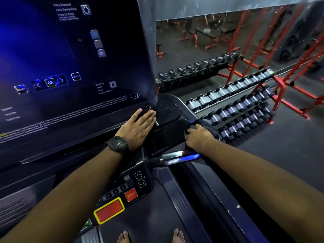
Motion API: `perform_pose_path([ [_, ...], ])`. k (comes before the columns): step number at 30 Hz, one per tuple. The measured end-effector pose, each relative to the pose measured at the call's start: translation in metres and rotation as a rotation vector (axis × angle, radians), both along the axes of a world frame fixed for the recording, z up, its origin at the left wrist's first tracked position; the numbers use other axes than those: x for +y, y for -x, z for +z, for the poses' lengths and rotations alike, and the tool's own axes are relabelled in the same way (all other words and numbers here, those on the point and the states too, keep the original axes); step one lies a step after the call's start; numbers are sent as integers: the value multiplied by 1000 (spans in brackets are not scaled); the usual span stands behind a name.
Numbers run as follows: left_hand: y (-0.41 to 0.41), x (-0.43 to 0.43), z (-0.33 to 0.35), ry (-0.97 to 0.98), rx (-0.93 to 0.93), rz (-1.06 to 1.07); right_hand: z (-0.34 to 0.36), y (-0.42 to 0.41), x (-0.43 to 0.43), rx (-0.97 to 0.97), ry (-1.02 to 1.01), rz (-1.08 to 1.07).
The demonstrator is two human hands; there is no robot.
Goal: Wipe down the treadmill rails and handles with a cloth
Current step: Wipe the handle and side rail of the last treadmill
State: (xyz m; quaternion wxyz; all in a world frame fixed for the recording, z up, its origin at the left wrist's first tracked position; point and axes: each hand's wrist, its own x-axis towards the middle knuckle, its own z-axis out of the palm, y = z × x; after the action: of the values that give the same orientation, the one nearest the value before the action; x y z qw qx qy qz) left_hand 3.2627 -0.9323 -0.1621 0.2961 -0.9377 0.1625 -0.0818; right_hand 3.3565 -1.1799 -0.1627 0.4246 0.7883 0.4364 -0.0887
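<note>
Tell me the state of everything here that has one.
console, panel glowing blue.
left hand, flat, fingers straight, resting on the console's lower corner.
right hand, gripping the cloth.
cloth, bunched, pressed on the right rail.
handle, bare, no hand on it.
dumbbells, racked.

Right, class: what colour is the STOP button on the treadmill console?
The STOP button is red; the head view shows it best.

Left hand (138, 128) flat, fingers straight, arm extended, right hand (199, 136) curled in a grip.
</note>
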Motion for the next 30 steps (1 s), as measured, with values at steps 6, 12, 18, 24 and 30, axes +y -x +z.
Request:
perform_pose_path([
  [6,4,-3,5,-8,11,27,-4,-9,-8,-63,5,25],
  [12,6,-6,8,11,22,57,-8,-1,-13,-136,33,83],
  [18,6,-5,10,17,56,78,-18,5,-9,-87,150,21],
  [24,8,-7,9,44,55,71,-2,-9,-5,-78,55,144],
  [30,5,-6,8,53,53,80,-4,-9,-11,6,153,104],
])
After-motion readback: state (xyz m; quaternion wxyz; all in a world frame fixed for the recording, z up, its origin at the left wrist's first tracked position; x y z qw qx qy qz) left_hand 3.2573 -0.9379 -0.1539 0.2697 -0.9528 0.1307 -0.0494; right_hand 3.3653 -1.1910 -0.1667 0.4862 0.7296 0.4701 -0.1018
